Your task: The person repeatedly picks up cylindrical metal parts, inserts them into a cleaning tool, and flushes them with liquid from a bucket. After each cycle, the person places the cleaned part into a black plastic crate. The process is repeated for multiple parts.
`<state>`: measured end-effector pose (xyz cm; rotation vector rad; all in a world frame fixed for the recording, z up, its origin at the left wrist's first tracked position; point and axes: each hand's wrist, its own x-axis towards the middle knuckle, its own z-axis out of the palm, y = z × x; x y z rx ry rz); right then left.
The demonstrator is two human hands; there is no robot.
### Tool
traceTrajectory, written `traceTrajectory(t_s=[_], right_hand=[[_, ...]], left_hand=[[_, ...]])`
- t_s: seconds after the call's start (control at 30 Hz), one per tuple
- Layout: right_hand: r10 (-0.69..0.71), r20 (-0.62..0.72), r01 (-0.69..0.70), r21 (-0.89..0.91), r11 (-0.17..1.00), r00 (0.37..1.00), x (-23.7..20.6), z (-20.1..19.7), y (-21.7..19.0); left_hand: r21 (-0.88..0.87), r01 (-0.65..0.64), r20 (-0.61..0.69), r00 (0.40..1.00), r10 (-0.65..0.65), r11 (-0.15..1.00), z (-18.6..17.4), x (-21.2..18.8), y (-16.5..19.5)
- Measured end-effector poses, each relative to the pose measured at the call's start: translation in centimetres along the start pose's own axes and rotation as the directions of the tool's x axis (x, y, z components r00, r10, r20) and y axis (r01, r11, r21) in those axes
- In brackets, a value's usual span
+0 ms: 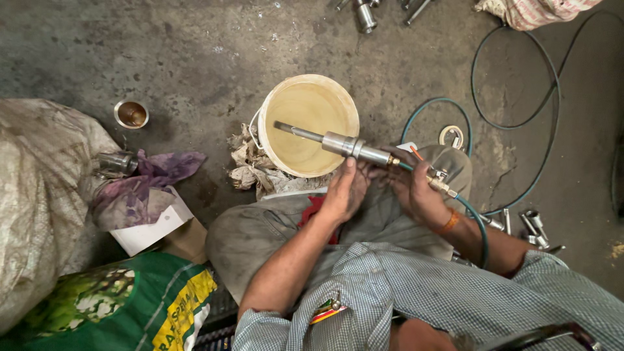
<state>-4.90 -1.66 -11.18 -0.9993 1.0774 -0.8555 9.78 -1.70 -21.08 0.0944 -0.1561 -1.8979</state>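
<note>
Currently I see both forearms angled inward from the lower frame, meeting above the lap. My left hand [346, 190] is raised with the palm toward the body, its fingers curled up around the underside of the steel cylindrical tool [354, 147], gripping its thick middle section. My right hand [419, 193] is wrapped around the rear end of the tool at the brass fitting [441, 182], where the green air hose [478, 224] joins. The tool lies nearly level, its thin shaft reaching over the open cream bucket [308, 123] on the concrete floor [195, 58]. Crumpled rags [250, 166] lie touching the bucket's left side.
</note>
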Motion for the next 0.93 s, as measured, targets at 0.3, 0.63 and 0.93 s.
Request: traceTrajectory(t_s=[0.3, 0.63, 0.93], right_hand=[[0.002, 0.042, 0.005, -0.172, 0.985, 0.999, 1.0, 0.7, -0.7], [0.095, -0.144, -0.141, -0.356, 0.924, 0.985, 1.5, 0.2, 1.6], [0.001, 0.045, 0.024, -0.546, 0.837, 0.999, 2.9, 3.2, -2.3]], left_hand=[[-0.043, 0.018, -0.019, 1.0, -0.019, 0.999, 0.6, 0.3, 1.8], [-0.108, 0.047, -0.132, 0.989, -0.061, 0.993, -0.2, 0.9, 1.6], [-0.169, 0.018, -0.13, 0.991, -0.04, 0.985, 0.4, 1.0, 2.3]])
